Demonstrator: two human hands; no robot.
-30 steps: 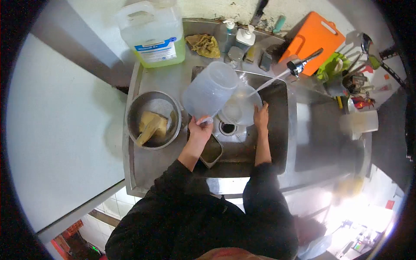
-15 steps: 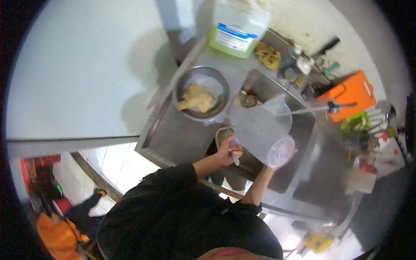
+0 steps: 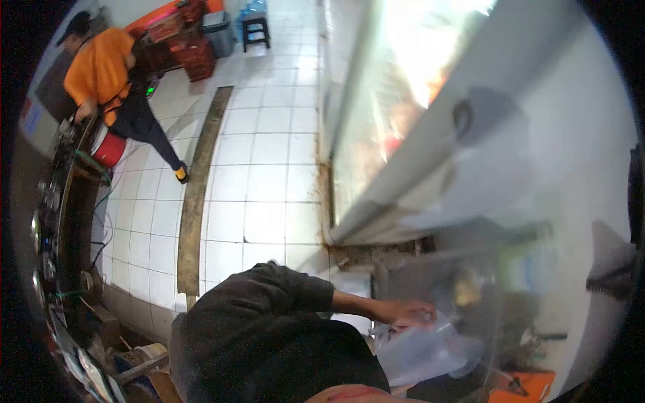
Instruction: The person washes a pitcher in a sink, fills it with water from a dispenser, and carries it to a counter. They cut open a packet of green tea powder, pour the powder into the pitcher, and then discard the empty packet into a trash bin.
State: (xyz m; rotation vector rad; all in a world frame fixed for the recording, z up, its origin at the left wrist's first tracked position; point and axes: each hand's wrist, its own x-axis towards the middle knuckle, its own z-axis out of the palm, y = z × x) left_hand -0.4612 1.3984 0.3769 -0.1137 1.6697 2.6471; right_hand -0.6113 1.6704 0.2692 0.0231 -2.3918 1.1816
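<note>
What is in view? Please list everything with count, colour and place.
plastic pitcher: 1, translucent, lower right
board: 1, orange, bottom right
blurred item: 1, yellowish, lower right
blurred jug: 1, greenish, right
glass-fronted cabinet: 1, pale, upper right
tiles: many, white, centre
floor strip: 1, brown, left
stool: 1, dark, top
bin: 1, grey, top left
crates: several, red, top left
round container: 1, red, left
co-worker: 1, orange top, upper left
left sleeve: 1, black, bottom centre
left hand: 1, bare, holding the pitcher
right hand: not visible
</note>
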